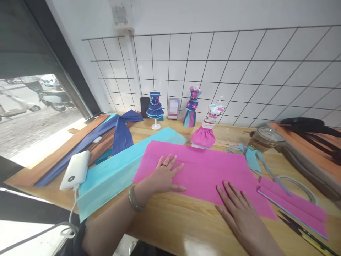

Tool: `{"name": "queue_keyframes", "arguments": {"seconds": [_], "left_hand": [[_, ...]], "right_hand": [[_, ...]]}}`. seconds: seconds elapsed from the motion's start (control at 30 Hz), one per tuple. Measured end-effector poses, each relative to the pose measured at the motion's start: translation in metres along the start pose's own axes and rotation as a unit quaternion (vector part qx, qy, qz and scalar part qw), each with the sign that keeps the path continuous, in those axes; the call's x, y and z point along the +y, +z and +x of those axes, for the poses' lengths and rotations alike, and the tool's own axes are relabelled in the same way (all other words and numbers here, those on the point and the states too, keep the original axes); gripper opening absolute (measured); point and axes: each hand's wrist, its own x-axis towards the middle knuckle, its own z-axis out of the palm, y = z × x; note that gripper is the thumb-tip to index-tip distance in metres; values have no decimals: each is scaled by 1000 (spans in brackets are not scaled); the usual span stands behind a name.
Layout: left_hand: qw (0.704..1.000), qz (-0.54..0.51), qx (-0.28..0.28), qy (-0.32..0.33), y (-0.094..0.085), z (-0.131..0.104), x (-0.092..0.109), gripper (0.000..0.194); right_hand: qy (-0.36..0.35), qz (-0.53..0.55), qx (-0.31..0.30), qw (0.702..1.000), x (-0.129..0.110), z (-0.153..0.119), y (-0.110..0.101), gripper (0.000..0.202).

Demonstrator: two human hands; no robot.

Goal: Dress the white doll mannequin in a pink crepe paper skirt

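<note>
A large sheet of bright pink fabric [210, 167] lies spread on the wooden table [170, 220]. My left hand [165, 176] rests flat on its left part with the fingers spread; a ring and a bangle show. My right hand [237, 209] lies palm down over the sheet's lower right edge, fingers stretched out. Neither hand holds anything. Light blue fabric [114, 181] stretches out to the left, partly beneath the pink sheet. To the right sit a smaller pink piece with a blue edge [295, 206] and a pair of scissors [303, 233].
Three small dressed mannequins, one in navy [155, 105], one in a long striped skirt [190, 110], one in a pink skirt [205, 133], stand at the back. A white power bank [76, 169], folded navy cloth [122, 129], a glass jar [266, 138] and an orange bag [314, 153] surround the work area.
</note>
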Motion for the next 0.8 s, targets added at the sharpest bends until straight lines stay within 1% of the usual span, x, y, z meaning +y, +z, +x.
{"name": "queue_keyframes", "arguments": {"seconds": [0.1,0.2,0.33,0.43,0.63,0.73,0.8], "left_hand": [[999,29,20,-22,5,-23,-11,87],[996,65,47,-44,10,-52,-30,82],[984,122,99,-88,19,-89,-56,74],[973,153,131,-108,25,-111,-67,71],[951,186,183,-165,37,-141,-71,69],[940,191,217,-179,42,-149,-69,68],[937,183,244,-168,43,-149,-63,66]], "right_hand": [[-2,2,-2,1000,-1,0,-1,58],[-1,4,-2,1000,-1,1,-3,57],[0,8,2,1000,-1,1,-3,57],[-2,12,5,1000,0,0,-3,57],[1,16,0,1000,0,1,-3,58],[6,22,-12,1000,0,0,-3,59],[11,30,-20,999,0,0,-4,60]]}}
